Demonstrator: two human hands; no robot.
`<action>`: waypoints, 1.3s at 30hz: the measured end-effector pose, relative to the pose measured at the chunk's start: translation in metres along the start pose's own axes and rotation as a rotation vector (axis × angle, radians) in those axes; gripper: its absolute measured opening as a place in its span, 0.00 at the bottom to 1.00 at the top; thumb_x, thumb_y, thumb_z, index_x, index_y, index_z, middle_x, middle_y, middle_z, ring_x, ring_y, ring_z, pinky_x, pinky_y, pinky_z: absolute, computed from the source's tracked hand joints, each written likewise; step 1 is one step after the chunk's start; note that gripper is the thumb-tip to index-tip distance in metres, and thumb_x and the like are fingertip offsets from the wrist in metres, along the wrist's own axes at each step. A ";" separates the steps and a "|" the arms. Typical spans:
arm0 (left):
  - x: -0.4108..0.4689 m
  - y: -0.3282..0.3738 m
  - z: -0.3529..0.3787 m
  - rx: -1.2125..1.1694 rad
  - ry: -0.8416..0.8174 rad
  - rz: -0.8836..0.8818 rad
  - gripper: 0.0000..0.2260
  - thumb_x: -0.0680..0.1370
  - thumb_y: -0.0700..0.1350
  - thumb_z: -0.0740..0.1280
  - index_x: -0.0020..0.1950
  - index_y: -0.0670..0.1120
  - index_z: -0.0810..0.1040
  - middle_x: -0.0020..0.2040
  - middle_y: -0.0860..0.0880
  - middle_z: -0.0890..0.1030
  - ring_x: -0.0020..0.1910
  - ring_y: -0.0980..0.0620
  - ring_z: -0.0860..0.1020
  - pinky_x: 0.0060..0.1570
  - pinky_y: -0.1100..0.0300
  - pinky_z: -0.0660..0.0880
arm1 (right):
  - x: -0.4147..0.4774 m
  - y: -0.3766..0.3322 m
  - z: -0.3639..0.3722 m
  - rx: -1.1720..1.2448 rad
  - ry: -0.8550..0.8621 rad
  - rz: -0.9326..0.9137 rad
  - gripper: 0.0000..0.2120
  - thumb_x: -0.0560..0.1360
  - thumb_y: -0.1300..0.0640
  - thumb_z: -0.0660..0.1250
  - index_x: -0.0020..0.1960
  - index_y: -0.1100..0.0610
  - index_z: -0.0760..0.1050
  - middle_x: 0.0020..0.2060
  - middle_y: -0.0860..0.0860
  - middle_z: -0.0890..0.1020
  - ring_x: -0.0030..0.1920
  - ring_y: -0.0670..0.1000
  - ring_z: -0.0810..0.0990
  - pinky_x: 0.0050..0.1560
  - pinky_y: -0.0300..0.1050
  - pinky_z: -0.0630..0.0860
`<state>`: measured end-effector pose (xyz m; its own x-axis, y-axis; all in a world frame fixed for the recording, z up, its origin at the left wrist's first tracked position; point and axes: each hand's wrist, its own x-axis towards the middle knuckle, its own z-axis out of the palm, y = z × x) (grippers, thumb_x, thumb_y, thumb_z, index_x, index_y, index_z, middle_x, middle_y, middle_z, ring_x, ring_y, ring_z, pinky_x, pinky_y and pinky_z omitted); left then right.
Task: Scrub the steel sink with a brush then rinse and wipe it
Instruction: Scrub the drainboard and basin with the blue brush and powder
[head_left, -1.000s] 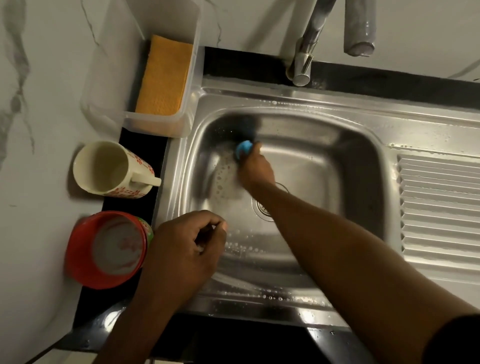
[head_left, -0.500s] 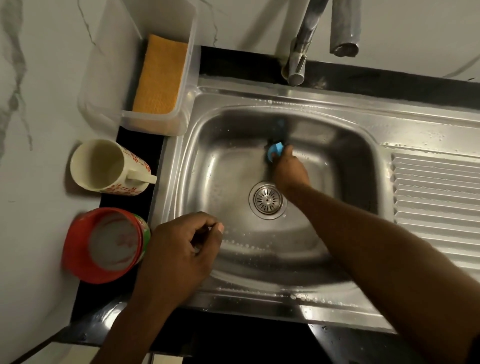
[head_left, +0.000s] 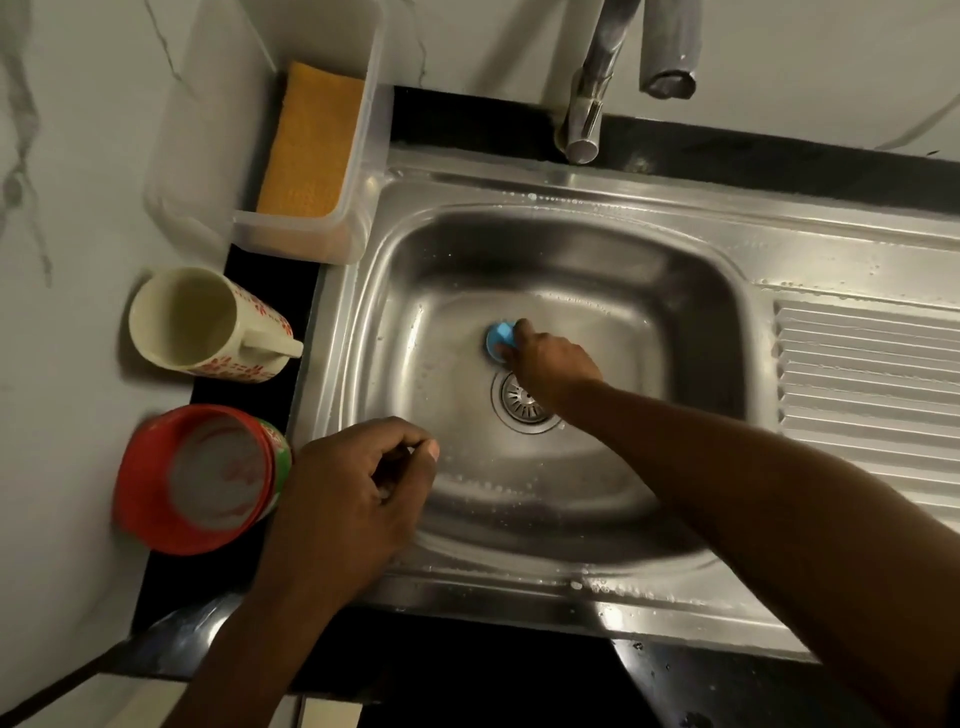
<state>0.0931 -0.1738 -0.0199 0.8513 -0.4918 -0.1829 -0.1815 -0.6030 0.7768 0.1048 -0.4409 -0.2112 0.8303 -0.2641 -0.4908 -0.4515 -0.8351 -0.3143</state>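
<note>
My right hand grips the blue brush against the sink floor mid-frame, just above the drain, to bear down, while my curled, empty-looking left hand steadies me at the lower-left rim.

The right hand hides most of the brush; the tap is cropped above

Ref = stainless steel sink. In its basin: round metal drain strainer mid-floor, and a blue round plastic brush just behind it, gripped by right hand. Ribbed steel drainboard R of sink. Steel tap behind sink. At sink's rear-L corner: clear plastic tub w/ orange cloth inside. L of sink: cream flower-print mug, w/ red round plastic container in front of it. Left hand over sink's front-L rim.
</note>
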 end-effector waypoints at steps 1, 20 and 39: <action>-0.001 0.000 0.000 0.001 0.006 -0.004 0.07 0.80 0.45 0.71 0.44 0.53 0.84 0.35 0.57 0.83 0.38 0.54 0.83 0.37 0.67 0.76 | 0.003 -0.004 0.002 0.070 0.038 0.028 0.20 0.85 0.40 0.55 0.68 0.54 0.65 0.50 0.55 0.82 0.39 0.51 0.76 0.43 0.48 0.72; -0.016 -0.008 0.002 -0.007 0.007 -0.038 0.06 0.81 0.47 0.71 0.45 0.53 0.84 0.37 0.57 0.83 0.39 0.54 0.84 0.39 0.59 0.79 | 0.014 -0.074 0.029 0.078 -0.054 -0.143 0.24 0.85 0.42 0.56 0.74 0.57 0.63 0.57 0.62 0.82 0.53 0.64 0.82 0.50 0.53 0.74; -0.010 0.003 0.009 -0.015 0.006 0.015 0.06 0.80 0.45 0.71 0.44 0.52 0.84 0.35 0.56 0.83 0.38 0.53 0.83 0.39 0.57 0.79 | -0.106 0.044 0.019 -0.299 -0.695 -0.299 0.26 0.82 0.32 0.53 0.75 0.44 0.62 0.63 0.55 0.80 0.55 0.54 0.79 0.56 0.48 0.73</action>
<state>0.0801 -0.1764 -0.0212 0.8514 -0.4971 -0.1675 -0.1868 -0.5857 0.7887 -0.0090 -0.4408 -0.1885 0.4651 0.2684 -0.8436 -0.0546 -0.9424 -0.3300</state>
